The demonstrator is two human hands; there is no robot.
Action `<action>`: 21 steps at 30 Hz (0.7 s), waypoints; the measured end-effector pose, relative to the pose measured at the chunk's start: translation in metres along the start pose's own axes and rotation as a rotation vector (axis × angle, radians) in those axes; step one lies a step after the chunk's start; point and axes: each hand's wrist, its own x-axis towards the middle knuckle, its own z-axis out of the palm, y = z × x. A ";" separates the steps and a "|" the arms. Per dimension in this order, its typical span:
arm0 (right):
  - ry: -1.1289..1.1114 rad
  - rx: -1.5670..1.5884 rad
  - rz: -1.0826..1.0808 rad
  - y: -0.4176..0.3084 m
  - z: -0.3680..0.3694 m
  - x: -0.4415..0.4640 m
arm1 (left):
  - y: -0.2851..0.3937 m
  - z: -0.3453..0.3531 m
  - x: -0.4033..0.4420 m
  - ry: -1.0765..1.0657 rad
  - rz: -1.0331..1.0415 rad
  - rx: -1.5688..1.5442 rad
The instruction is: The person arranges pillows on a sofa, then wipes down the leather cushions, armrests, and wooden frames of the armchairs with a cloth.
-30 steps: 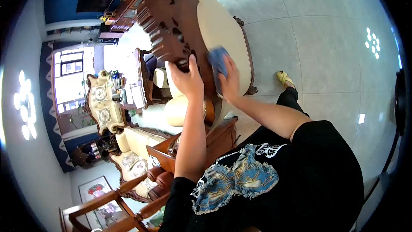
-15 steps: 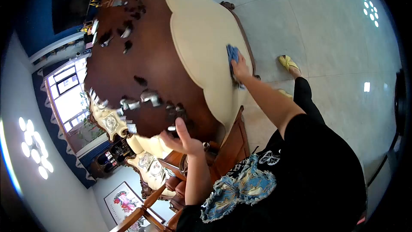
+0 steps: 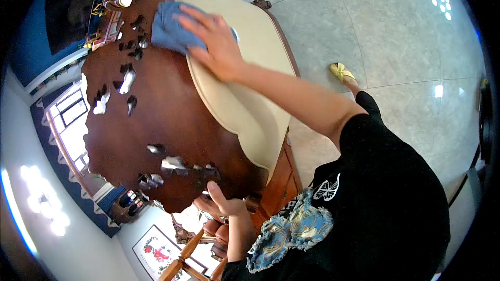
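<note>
My right hand (image 3: 221, 47) presses a folded blue cloth (image 3: 174, 28) with spread fingers. The cloth lies where a brown carved wooden back panel (image 3: 161, 83) meets its cream padded part (image 3: 250, 36). Several cut-out holes pierce the wood, and its outer edge is wavy. At the panel's near lower edge is my left hand (image 3: 224, 203), thumb up against the wood and fingers bent around the rim; the fingertips are partly hidden.
Grey floor tiles (image 3: 307, 26) lie beyond the padded part. A foot in a yellow slipper (image 3: 341, 72) stands on them. A wooden armrest (image 3: 278, 182), a framed picture (image 3: 161, 255) and a bright window (image 3: 67, 125) are around.
My right hand has moved with the blue cloth from the outer side of the cream padding to its border with the wood. The left hand stays at the panel's edge.
</note>
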 end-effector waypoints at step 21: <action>-0.232 -0.084 1.057 -0.063 -0.032 -0.233 | 0.012 -0.060 -0.021 0.257 -0.319 -0.058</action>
